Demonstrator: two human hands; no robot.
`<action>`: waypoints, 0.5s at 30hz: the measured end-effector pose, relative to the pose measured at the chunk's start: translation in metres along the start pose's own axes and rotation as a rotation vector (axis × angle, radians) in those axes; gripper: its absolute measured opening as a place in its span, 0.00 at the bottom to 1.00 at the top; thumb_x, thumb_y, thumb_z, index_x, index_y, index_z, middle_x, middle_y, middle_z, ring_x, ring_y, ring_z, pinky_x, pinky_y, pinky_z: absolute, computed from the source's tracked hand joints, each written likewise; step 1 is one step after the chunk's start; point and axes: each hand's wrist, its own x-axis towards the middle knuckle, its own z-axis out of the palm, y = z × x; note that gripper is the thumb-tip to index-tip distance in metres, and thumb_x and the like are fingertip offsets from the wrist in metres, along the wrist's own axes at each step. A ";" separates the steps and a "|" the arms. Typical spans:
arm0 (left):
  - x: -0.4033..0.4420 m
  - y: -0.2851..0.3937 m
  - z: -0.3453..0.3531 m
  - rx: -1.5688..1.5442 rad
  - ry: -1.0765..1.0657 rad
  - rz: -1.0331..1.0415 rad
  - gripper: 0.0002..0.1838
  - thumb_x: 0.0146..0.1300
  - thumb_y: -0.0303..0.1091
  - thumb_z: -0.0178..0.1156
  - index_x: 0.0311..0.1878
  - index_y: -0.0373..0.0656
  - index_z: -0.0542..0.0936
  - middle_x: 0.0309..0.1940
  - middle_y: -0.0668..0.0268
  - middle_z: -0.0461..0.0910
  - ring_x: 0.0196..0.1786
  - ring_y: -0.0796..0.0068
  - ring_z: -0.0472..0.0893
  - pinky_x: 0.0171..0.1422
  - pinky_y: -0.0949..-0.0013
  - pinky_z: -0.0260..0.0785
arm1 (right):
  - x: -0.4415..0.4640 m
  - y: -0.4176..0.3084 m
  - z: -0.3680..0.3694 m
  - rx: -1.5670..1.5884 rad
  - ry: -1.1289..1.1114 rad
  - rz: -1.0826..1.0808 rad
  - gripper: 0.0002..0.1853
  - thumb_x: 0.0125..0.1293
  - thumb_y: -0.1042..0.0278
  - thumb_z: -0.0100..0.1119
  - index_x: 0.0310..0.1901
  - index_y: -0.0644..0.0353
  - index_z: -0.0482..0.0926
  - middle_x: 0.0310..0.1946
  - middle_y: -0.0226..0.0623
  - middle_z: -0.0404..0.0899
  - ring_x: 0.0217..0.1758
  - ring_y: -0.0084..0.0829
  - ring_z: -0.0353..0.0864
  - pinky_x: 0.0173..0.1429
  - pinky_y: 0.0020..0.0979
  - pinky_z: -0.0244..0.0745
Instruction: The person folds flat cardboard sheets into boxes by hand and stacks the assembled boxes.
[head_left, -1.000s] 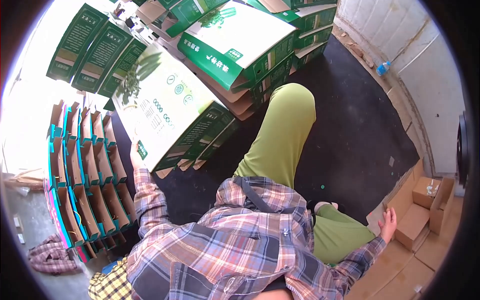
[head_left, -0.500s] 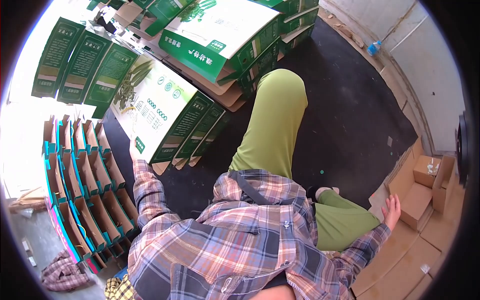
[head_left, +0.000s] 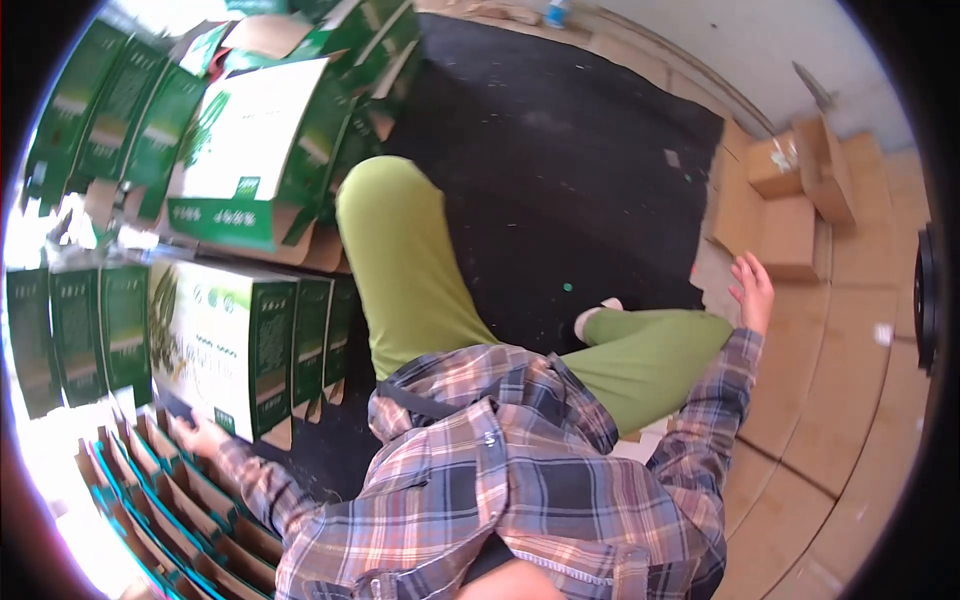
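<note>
The green-and-white vegetable carton (head_left: pixel 215 350) lies at twelve o'clock from the nearer left hand (head_left: pixel 201 435) (grip unclear); right hand (head_left: pixel 755 291) well apart, fingers spread.

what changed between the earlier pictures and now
The view swung to the person's right, so the green-and-white cartons sit further left and the teal-edged cartons lower in the picture. No clear new grip or release shows. The left hand is still by the near edge of a white-faced carton, the right hand still open.
</note>
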 end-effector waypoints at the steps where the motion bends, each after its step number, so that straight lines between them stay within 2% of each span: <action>1: 0.008 0.045 -0.008 -0.394 0.035 -0.162 0.20 0.58 0.30 0.62 0.53 0.33 0.76 0.43 0.55 0.79 0.42 0.67 0.77 0.49 0.66 0.70 | 0.000 0.004 -0.009 0.002 0.043 0.012 0.24 0.68 0.56 0.53 0.62 0.58 0.68 0.56 0.34 0.75 0.55 0.26 0.75 0.48 0.29 0.72; 2: 0.016 0.087 -0.022 -0.168 0.070 -0.044 0.21 0.60 0.28 0.60 0.57 0.35 0.74 0.47 0.60 0.78 0.48 0.69 0.76 0.53 0.68 0.68 | -0.003 0.011 -0.021 0.038 0.100 0.001 0.23 0.68 0.57 0.53 0.61 0.58 0.69 0.54 0.34 0.76 0.53 0.25 0.76 0.47 0.28 0.73; 4: 0.022 0.178 -0.034 -0.354 0.056 0.094 0.18 0.63 0.27 0.58 0.56 0.35 0.74 0.50 0.62 0.77 0.51 0.71 0.74 0.57 0.69 0.66 | -0.016 0.032 -0.046 0.068 0.207 0.011 0.22 0.67 0.58 0.54 0.59 0.58 0.71 0.53 0.33 0.77 0.51 0.24 0.77 0.45 0.28 0.73; 6: 0.025 0.237 -0.017 -0.715 -0.102 0.079 0.15 0.65 0.27 0.55 0.55 0.36 0.76 0.53 0.63 0.76 0.50 0.74 0.75 0.58 0.73 0.66 | -0.034 0.059 -0.064 0.063 0.303 0.093 0.20 0.66 0.59 0.55 0.58 0.56 0.72 0.49 0.33 0.79 0.48 0.25 0.79 0.44 0.29 0.74; 7: 0.021 0.273 -0.009 -0.808 -0.143 0.158 0.14 0.66 0.26 0.54 0.54 0.36 0.76 0.53 0.63 0.76 0.52 0.74 0.74 0.57 0.73 0.67 | -0.046 0.079 -0.069 0.047 0.345 0.130 0.20 0.66 0.60 0.55 0.57 0.57 0.73 0.47 0.33 0.80 0.46 0.25 0.80 0.41 0.28 0.75; 8: 0.013 0.311 -0.002 -1.004 -0.239 0.147 0.14 0.66 0.25 0.54 0.54 0.35 0.76 0.53 0.63 0.76 0.53 0.74 0.74 0.57 0.72 0.67 | -0.063 0.102 -0.072 0.030 0.389 0.171 0.19 0.65 0.61 0.56 0.56 0.57 0.74 0.45 0.33 0.81 0.43 0.26 0.81 0.38 0.28 0.75; 10: 0.003 0.368 0.022 -1.119 -0.408 0.267 0.14 0.66 0.26 0.54 0.54 0.34 0.75 0.52 0.61 0.76 0.52 0.74 0.74 0.57 0.72 0.67 | -0.099 0.159 -0.082 -0.011 0.425 0.356 0.18 0.64 0.62 0.57 0.54 0.56 0.76 0.41 0.33 0.82 0.38 0.27 0.82 0.32 0.28 0.76; 12: -0.012 0.423 0.048 -1.179 -0.552 0.352 0.14 0.65 0.24 0.54 0.54 0.34 0.76 0.50 0.62 0.76 0.51 0.74 0.74 0.56 0.72 0.67 | -0.148 0.258 -0.084 -0.072 0.479 0.414 0.15 0.64 0.63 0.56 0.51 0.56 0.77 0.39 0.34 0.82 0.33 0.28 0.82 0.27 0.30 0.76; 13: -0.024 0.460 0.041 -1.100 -0.610 0.501 0.13 0.65 0.23 0.54 0.53 0.34 0.77 0.50 0.63 0.74 0.50 0.75 0.74 0.54 0.73 0.67 | -0.181 0.280 -0.078 0.003 0.504 0.592 0.14 0.63 0.63 0.56 0.50 0.52 0.78 0.37 0.33 0.81 0.36 0.29 0.81 0.29 0.35 0.76; 14: -0.034 0.487 0.048 -1.159 -0.724 0.620 0.14 0.65 0.22 0.54 0.53 0.36 0.77 0.50 0.63 0.74 0.50 0.75 0.74 0.52 0.73 0.68 | -0.216 0.297 -0.067 0.085 0.524 0.768 0.14 0.62 0.63 0.56 0.49 0.49 0.78 0.36 0.32 0.79 0.38 0.31 0.81 0.31 0.39 0.75; 15: -0.044 0.512 0.055 -1.234 -0.852 0.658 0.13 0.65 0.22 0.54 0.52 0.36 0.77 0.51 0.63 0.73 0.51 0.76 0.74 0.52 0.74 0.68 | -0.251 0.309 -0.057 0.156 0.531 0.907 0.13 0.61 0.65 0.56 0.48 0.50 0.78 0.35 0.31 0.79 0.37 0.32 0.80 0.32 0.39 0.75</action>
